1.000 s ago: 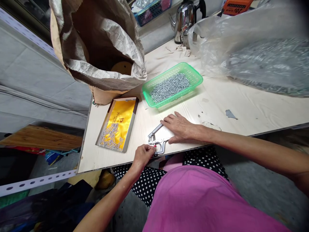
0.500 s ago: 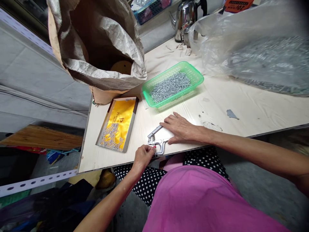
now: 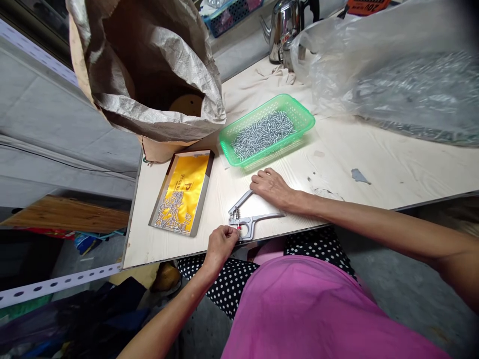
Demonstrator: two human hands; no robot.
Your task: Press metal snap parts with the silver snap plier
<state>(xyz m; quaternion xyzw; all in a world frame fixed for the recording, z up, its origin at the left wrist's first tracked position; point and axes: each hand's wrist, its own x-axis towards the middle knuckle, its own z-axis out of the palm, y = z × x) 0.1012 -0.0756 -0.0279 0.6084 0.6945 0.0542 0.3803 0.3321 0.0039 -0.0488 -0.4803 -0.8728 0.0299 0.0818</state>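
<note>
A pair of grey metal hand-press pliers [image 3: 249, 224] with a spring and a red part at the jaw lies near the table's front edge, its handles spread apart. Curled fingers of my right hand [image 3: 272, 190] hold the end of the upper handle; the lower handle is free of that hand. At the jaw, my left hand [image 3: 221, 245] is closed in a pinch beside the red part; whatever sits between its fingertips is too small to make out. A shallow box [image 3: 202, 202] with small metal pieces on a yellow sheet lies left of the pliers.
Behind the pliers stands a green basket [image 3: 270, 153] full of small metal pieces. A large open sack [image 3: 160, 127] is at the back left. On the right lies a clear plastic bag [image 3: 404, 94] of metal parts, with a steel kettle [image 3: 282, 30] behind.
My right hand has come off the lower handle, its fingers curling more over the end of the upper one. My left hand stays at the jaw with little movement.
</note>
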